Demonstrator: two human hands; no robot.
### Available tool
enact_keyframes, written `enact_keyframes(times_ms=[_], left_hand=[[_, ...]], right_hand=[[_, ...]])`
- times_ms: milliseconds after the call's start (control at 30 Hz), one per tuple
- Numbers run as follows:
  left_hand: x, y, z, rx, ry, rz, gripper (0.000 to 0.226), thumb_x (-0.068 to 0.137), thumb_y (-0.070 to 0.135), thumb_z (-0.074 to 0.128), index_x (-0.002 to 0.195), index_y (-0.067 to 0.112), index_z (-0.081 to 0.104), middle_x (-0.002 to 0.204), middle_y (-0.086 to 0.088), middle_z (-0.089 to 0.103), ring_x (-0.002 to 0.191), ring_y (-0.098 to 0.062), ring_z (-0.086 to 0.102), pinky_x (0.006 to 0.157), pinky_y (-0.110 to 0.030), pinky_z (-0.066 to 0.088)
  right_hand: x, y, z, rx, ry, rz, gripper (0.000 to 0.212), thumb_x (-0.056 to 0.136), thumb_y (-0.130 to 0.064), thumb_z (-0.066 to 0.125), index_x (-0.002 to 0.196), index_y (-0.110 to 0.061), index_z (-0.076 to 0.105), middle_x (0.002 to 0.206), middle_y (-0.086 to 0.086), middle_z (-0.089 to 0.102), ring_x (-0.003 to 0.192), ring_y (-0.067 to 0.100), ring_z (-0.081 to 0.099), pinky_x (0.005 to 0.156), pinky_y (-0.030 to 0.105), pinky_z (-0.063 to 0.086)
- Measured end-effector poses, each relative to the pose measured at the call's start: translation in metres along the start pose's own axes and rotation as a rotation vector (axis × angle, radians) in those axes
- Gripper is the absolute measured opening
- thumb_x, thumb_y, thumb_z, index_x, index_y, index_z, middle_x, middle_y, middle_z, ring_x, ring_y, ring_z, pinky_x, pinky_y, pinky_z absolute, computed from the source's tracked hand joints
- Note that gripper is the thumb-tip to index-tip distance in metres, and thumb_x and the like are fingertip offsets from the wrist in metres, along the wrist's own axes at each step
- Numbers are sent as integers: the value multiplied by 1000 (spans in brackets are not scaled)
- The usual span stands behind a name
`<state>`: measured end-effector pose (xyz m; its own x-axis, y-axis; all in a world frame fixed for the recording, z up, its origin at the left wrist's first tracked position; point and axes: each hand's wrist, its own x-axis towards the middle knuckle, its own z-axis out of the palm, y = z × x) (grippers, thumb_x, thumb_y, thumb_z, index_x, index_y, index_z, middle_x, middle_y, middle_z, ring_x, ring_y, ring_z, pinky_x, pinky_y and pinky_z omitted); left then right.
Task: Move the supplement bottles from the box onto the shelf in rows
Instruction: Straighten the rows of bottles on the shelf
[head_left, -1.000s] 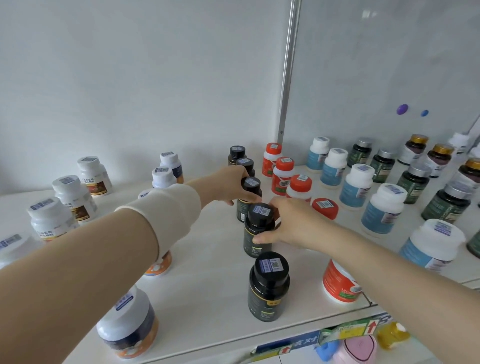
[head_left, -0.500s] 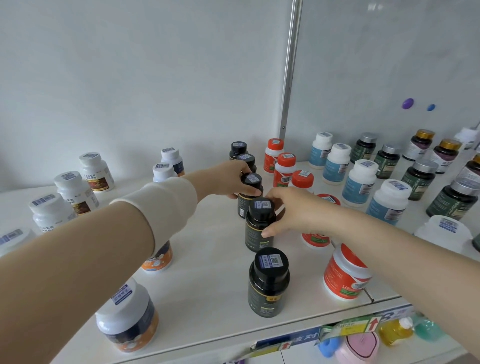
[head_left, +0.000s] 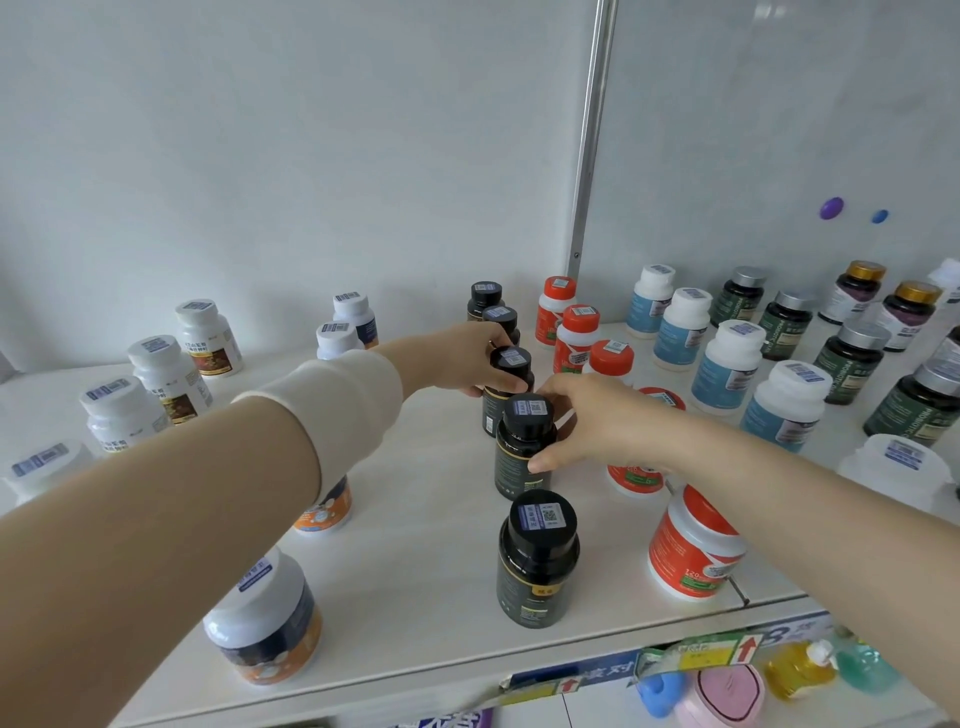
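Note:
A row of black supplement bottles runs from the wall toward the front of the white shelf (head_left: 415, 571). My left hand (head_left: 462, 358) grips the third black bottle (head_left: 511, 364) from the wall, just under its cap. My right hand (head_left: 592, 421) holds the fourth black bottle (head_left: 522, 447) by its side. The nearest black bottle (head_left: 537, 558) stands alone at the front. The box is out of view.
Rows of red-capped bottles (head_left: 576, 332), blue-labelled white bottles (head_left: 732, 364) and dark green bottles (head_left: 847, 369) fill the right. White bottles (head_left: 166, 374) and orange-based jars (head_left: 265, 618) stand left. A metal post (head_left: 592, 140) rises behind. Price tags (head_left: 696, 654) hang on the shelf edge.
Both hands have stayed on their black bottles. The view has shifted slightly, and the two held bottles sit a little closer in line with the row.

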<state>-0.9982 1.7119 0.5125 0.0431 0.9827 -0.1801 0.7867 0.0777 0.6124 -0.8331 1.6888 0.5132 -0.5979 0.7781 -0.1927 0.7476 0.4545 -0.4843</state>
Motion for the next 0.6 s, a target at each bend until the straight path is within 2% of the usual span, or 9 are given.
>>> enact_keyframes(times_ms=[167,267,333,433,500,600], left_hand=[[-12,6,-8,181,82,9,61,83,28,70,135,10,42,131,-6,53,116,-23,54,98,-30,40],[-28,6,-29,223,157,33,54,84,25,69,131,12,47,129,-3,57,117,-20,54,93,-25,39],[-42,1,-47,307,212,45,48,84,27,69,127,15,50,125,-2,59,114,-20,55,96,-28,43],[-68,-16,-73,597,239,1,46,86,32,65,127,22,48,122,0,59,105,-22,57,90,-35,47],[-86,-31,-87,874,221,-69,42,88,29,59,127,21,46,118,-2,58,99,-25,58,81,-34,46],[-103,-58,-99,1159,164,-106,40,91,29,56,127,17,45,116,-3,59,102,-26,60,71,-31,42]], right_hand=[[-3,-7,-18,19,0,8,75,75,-27,76,138,-15,38,134,4,54,115,19,56,98,33,46],[-6,-24,-35,-72,47,-40,70,78,-28,73,137,-11,40,135,6,54,117,22,55,99,34,45],[-4,-39,-41,-151,99,-83,67,79,-27,73,136,-9,42,134,7,54,118,23,54,97,30,43],[4,-65,-37,-270,161,-131,70,77,-29,74,137,-11,42,136,6,51,121,23,50,90,25,39],[9,-83,-27,-359,175,-145,70,78,-29,74,137,-11,40,137,7,50,124,24,47,91,26,38],[13,-111,-6,-480,145,-147,70,80,-26,71,138,-9,36,135,10,49,121,26,48,95,31,42]])
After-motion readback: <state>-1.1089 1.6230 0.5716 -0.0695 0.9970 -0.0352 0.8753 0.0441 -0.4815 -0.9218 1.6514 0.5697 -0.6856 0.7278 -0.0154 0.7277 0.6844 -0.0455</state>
